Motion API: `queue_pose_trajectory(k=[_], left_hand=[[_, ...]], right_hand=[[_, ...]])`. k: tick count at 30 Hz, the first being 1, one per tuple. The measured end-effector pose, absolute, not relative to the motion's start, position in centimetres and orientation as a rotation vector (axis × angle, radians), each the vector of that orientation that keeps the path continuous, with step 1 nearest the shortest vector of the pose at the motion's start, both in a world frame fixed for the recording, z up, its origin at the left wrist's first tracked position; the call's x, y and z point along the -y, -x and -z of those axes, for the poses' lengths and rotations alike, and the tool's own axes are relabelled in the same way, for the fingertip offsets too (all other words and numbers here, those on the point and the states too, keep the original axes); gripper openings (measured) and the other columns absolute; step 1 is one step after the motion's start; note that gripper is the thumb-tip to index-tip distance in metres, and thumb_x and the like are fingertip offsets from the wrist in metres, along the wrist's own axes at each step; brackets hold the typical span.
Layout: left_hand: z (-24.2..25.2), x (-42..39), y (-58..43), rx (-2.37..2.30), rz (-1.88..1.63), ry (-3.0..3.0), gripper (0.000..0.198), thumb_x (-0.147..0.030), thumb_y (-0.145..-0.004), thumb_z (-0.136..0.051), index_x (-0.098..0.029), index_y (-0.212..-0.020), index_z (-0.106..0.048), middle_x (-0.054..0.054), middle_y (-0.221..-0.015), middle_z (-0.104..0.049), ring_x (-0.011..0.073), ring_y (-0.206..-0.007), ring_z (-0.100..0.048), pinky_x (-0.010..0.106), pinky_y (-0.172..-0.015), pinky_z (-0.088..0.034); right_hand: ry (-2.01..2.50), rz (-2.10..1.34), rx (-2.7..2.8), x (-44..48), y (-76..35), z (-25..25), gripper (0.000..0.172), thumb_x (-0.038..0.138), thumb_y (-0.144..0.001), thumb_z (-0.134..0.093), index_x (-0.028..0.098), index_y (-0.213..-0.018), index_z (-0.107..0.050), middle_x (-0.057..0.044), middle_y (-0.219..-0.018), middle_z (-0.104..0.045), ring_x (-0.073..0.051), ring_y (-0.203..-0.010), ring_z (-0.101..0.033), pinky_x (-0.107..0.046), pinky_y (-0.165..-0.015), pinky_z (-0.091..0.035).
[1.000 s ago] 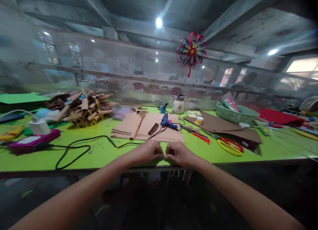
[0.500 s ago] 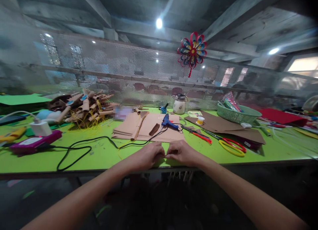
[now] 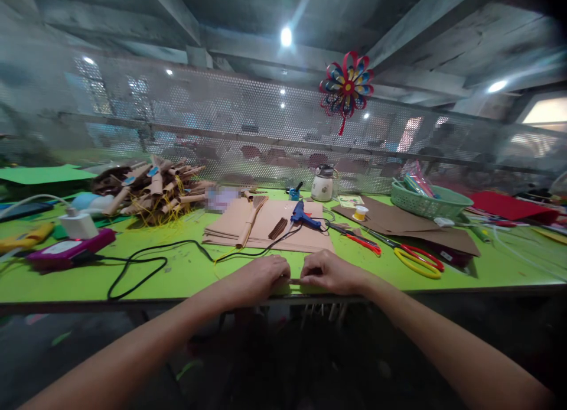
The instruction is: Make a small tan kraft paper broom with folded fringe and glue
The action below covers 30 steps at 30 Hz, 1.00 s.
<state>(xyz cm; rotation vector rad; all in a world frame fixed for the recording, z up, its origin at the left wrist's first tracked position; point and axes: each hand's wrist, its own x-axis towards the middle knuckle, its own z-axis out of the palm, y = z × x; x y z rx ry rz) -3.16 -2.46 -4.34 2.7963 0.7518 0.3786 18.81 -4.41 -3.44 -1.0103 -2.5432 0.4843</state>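
Observation:
At the table's front edge, my left hand (image 3: 264, 275) and my right hand (image 3: 333, 272) are both closed, fingers pinched. A thin brown strip (image 3: 295, 281), apparently paper, shows in the small gap between them, each hand gripping one end. Just beyond lie sheets of brown kraft paper (image 3: 305, 243). On these rest a blue glue gun (image 3: 305, 216), a small stack of dark brown strips (image 3: 277, 228) and a rolled paper piece with a fringed end (image 3: 251, 222).
Right of the paper lie red-handled scissors (image 3: 365, 244) and larger scissors with red and yellow handles (image 3: 419, 262). A black cord (image 3: 163, 244) runs left to a purple power strip (image 3: 71, 250). Behind are a pile of paper rolls (image 3: 155, 191), a jug (image 3: 323, 184) and a green basket (image 3: 429, 204).
My hands have moved slightly apart, and more of the brown strip shows between them. The whole view has shifted a little; the things on the table lie as before.

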Motion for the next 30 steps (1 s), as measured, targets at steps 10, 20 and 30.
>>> queue_pose_trajectory(k=[10, 20, 30], left_hand=[[3.5, 2.1, 3.5, -0.830, -0.299, -2.716, 0.022, -0.026, -0.088, -0.044, -0.015, -0.081, -0.062, 0.002, -0.073, -0.062, 0.0114, -0.063, -0.051, 0.020, -0.057, -0.033], [3.8, 1.6, 4.1, -0.672, -0.358, -2.683, 0.025, -0.031, -0.087, -0.049, -0.015, -0.089, -0.068, 0.004, -0.079, -0.064, 0.0122, -0.070, -0.055, 0.019, -0.063, -0.036], [3.0, 1.4, 4.4, -0.722, -0.233, -2.559, 0.027, -0.027, -0.084, -0.045, -0.015, -0.091, -0.068, 0.003, -0.076, -0.065, 0.0117, -0.064, -0.053, 0.019, -0.058, -0.035]], right_hand=[[1.090, -0.649, 2.507, 4.0, -19.5, 3.9, 0.031, 0.036, -0.082, -0.054, 0.010, -0.078, -0.070, -0.001, -0.061, -0.059, -0.010, -0.057, -0.048, -0.019, -0.053, -0.036], [1.165, -1.032, 2.365, 4.0, -20.3, 3.0, 0.035, 0.040, -0.078, -0.058, 0.008, -0.073, -0.069, 0.001, -0.056, -0.052, -0.008, -0.052, -0.040, -0.019, -0.049, -0.032], [1.119, -1.068, 2.440, 3.3, -21.2, 2.6, 0.039, 0.045, -0.077, -0.059, 0.009, -0.087, -0.071, -0.001, -0.065, -0.059, -0.010, -0.058, -0.046, -0.020, -0.054, -0.036]])
